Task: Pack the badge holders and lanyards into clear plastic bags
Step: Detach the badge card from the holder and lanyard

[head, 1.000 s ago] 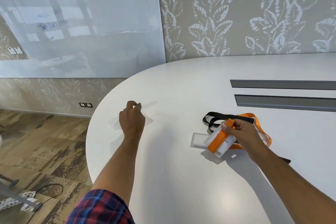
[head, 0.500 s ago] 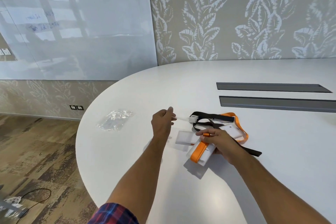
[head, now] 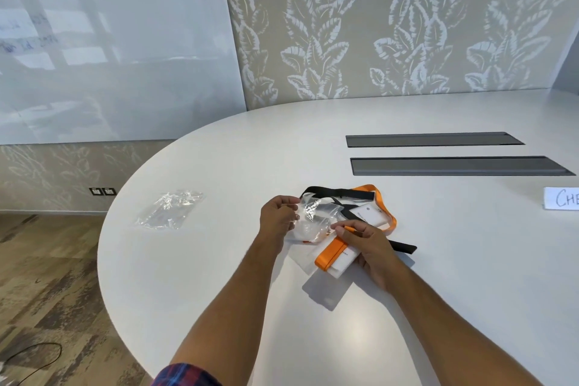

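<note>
Head view showed the left hand (head: 279, 215) pinching the edge of a clear plastic bag (head: 313, 220), fingers curled on the film, the bag lifted and crumpled just beside the right hand (head: 368, 244). That right hand gripped a white badge holder (head: 340, 262) wrapped with a folded orange lanyard (head: 331, 253), held low over the white table (head: 219, 276) — thumb and forefinger closed on the strap. Behind the right hand lay a second badge holder (head: 369, 219) with an orange strap (head: 380, 200) looped round it and a black lanyard (head: 340, 193) trailing across. Well to the left of the right hand, a small heap of spare clear bags (head: 170, 209) lay flat on the table. Beyond the right hand ran two grey slots (head: 438, 152) in the tabletop, and far to its right stood a white card (head: 562, 197) with handwriting — cut off by the frame edge.
</note>
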`<state>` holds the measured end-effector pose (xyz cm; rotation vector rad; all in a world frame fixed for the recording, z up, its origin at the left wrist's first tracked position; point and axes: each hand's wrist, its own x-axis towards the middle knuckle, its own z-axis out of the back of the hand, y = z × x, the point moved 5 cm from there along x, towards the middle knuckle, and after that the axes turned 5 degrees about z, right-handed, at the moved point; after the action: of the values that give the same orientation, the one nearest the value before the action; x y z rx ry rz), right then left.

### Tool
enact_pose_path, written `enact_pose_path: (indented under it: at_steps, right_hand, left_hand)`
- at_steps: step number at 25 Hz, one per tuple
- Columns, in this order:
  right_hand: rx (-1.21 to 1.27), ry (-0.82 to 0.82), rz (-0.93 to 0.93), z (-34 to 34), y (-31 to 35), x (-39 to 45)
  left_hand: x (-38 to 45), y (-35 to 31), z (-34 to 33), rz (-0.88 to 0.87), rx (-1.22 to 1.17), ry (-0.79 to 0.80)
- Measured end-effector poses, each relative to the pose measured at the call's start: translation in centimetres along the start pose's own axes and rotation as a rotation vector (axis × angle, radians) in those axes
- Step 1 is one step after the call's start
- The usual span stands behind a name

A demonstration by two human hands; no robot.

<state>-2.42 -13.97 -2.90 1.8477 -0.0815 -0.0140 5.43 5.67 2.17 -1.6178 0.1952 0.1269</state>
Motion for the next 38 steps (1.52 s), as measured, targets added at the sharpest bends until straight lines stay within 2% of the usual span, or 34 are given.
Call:
enact_pose_path:
  at_steps: [3, 7, 13, 21, 24, 26, 28, 31, 35, 38]
  right_hand:
    - [0.026, -0.025, 0.039, 0.4, -0.1, 0.1]
    - [-0.086, -0.009, 0.069, 0.2, -0.2, 0.3]
    - [-0.196, -0.01, 0.088, -0.1, -0.2, 0.3]
    - [-0.197, -0.027, 0.1, -0.2, 0.1, 0.2]
    - [-0.203, -0.05, 0.097, 0.0, 0.1, 0.3]
    - [-0.207, -0.073, 0.087, 0.1, 0.0, 0.3]
    - [-0.201, -0.089, 0.079, 0.1, 0.1, 0.2]
    - [-0.195, -0.092, 0.104, 0.1, 0.4, -0.1]
    - [-0.223, -0.117, 0.123, 0.0, 0.6, -0.4]
    - [-0.254, -0.125, 0.099, -0.2, 0.5, -0.6]
  left_hand:
    - [0.2, -0.2, 0.6, -0.015, 0.01, -0.019]
    - [0.5, -0.1, 0.9, -0.019, 0.023, -0.024]
    - [0.6, 0.4, -0.1, 0.027, -0.018, 0.047]
    - [-0.2, 0.4, -1.0, -0.005, 0.103, 0.118]
    - [-1.0, -0.7, -1.2, -0.144, 0.366, 0.008]
    - [-1.8, -1.7, -1.6, -0.31, 0.563, -0.083]
    - [-2.7, -2.4, -2.7, -0.503, 0.651, 0.017]
    - [-4.5, -3.1, -4.3, -0.693, 0.836, 0.183]
    - [-5.7, -3.8, -5.3, -0.882, 1.103, 0.13]
    - [-5.6, -3.8, -5.6, -0.886, 1.193, 0.119]
